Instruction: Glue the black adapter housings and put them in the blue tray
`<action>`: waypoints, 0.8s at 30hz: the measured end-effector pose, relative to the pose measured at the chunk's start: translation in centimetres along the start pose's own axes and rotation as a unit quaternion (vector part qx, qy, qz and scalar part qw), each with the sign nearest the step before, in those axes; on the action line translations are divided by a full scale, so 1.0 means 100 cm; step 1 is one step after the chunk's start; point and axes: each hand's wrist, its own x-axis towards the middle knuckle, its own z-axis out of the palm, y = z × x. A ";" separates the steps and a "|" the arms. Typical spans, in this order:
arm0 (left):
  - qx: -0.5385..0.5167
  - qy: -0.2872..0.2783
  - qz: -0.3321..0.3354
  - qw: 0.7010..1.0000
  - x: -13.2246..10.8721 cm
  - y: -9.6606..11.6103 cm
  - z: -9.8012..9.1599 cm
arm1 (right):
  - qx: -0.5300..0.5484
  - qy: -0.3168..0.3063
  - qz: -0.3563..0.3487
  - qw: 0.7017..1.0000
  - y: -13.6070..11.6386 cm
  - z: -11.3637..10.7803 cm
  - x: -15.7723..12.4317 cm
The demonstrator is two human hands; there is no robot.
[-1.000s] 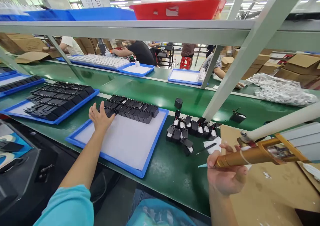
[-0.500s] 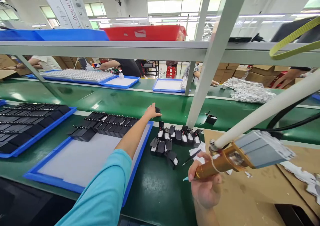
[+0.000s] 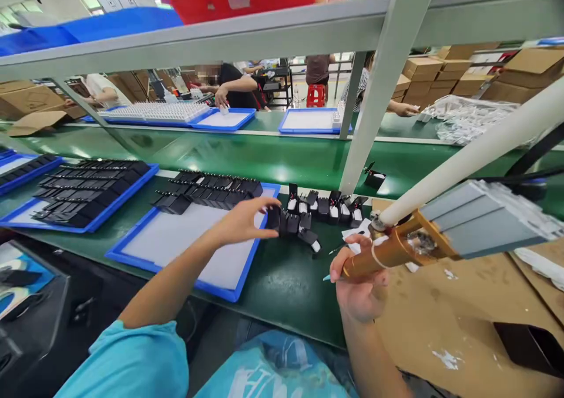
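My left hand [image 3: 244,221] pinches a small black box [image 3: 273,216] just above the right edge of a blue-rimmed white tray [image 3: 145,258]. Rows of the same black boxes [image 3: 207,189] fill the far end of that tray. Right of my hand lies a loose cluster of open black boxes [image 3: 321,210] with white parts inside. My right hand [image 3: 359,286] grips a gold-coloured tool [image 3: 388,254], its thin tip pointing left; a white hose and a grey block run off it to the right.
A second blue tray of black boxes [image 3: 83,189] sits to the left on the green belt [image 3: 282,163]. A grey shelf post [image 3: 374,87] stands behind the cluster. Brown cardboard [image 3: 462,321] covers the bench at right. Other people work across the line.
My left hand went from the tray's boxes out to a lone black box on the belt, then came back toward me holding it. My right hand and tool stayed roughly in place.
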 end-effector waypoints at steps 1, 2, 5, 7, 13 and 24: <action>-0.003 -0.039 0.012 0.999 -0.017 0.009 0.011 | 0.002 -0.002 -0.006 1.000 0.000 0.000 0.000; -0.009 -0.074 0.022 0.997 -0.030 0.016 0.023 | 0.004 -0.002 -0.009 1.000 0.000 0.001 0.001; -0.049 -0.150 0.060 0.986 -0.049 0.020 0.057 | 0.007 -0.004 -0.011 1.000 0.001 0.001 0.003; -0.077 -0.167 0.076 0.980 -0.052 0.017 0.073 | 0.007 -0.006 -0.013 1.000 0.001 0.001 0.004; -0.153 -0.073 -0.013 0.986 -0.066 0.017 0.096 | -0.002 -0.006 -0.020 1.000 0.002 0.005 0.003; -0.097 0.199 -0.082 0.972 -0.084 0.018 0.146 | 0.017 -0.030 -0.008 0.999 0.011 0.025 0.002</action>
